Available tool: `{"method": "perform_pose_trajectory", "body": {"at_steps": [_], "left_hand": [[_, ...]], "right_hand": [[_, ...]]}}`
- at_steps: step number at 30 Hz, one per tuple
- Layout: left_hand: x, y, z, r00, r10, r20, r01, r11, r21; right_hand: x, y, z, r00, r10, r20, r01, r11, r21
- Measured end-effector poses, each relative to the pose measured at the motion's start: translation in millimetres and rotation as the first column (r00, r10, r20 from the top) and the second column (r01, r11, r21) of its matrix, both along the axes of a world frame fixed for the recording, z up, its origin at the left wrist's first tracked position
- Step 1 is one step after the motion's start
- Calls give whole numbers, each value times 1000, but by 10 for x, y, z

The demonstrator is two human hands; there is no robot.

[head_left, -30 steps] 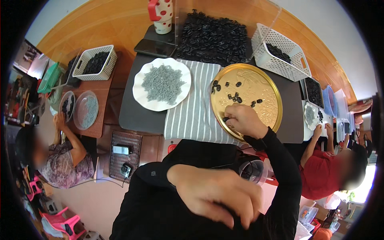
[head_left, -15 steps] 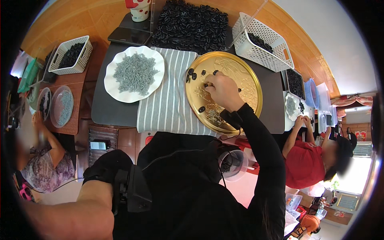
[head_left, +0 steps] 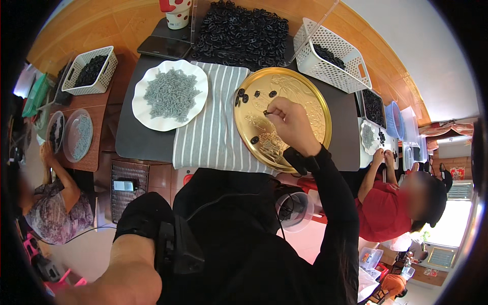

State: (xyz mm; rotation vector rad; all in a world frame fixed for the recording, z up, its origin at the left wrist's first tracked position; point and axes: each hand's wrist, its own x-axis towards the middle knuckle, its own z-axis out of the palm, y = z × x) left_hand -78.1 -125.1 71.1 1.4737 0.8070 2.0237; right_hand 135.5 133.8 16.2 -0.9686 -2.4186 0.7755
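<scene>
My right hand (head_left: 291,122) is over a round gold tray (head_left: 325,101), thumb and fingers pinched on a small black piece (head_left: 267,112). Around it on the tray lie several small black oval pieces with holes (head_left: 254,140). A heap of tiny metallic bits (head_left: 272,147) sits near the tray's front edge, partly under the hand. My left hand (head_left: 114,279) is raised close to the camera at the lower left, with a black wrist device (head_left: 180,246) beside it. Its fingers are out of sight.
A scalloped white plate (head_left: 145,114) piled with grey-green rod-like pieces (head_left: 173,94) stands left of a striped cloth (head_left: 208,137). Behind are a mass of black pieces (head_left: 244,35) and a white basket (head_left: 325,73). People sit at both sides, one in red (head_left: 384,211).
My right hand has shifted slightly, and the black piece in its fingers shows more clearly. My left forearm has moved a little to the right.
</scene>
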Motion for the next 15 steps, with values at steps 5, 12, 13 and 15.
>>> {"method": "perform_pose_trajectory", "body": {"at_steps": [5, 12, 13, 15], "left_hand": [[-76, 32, 44, 992, 125, -32, -126, 992, -26], [441, 848, 16, 991, 75, -111, -110, 931, -348], [447, 855, -169, 981, -161, -108, 88, 867, -490], [597, 1014, -492, 941, -164, -297, 0, 876, -483]], "right_hand": [[235, -334, 325, 991, -38, -132, 5, 971, -241], [612, -852, 41, 924, -158, -348, 45, 949, -312], [571, -910, -3, 911, -142, -388, 21, 954, -299], [536, -972, -97, 888, -222, -402, 54, 920, -387]]}}
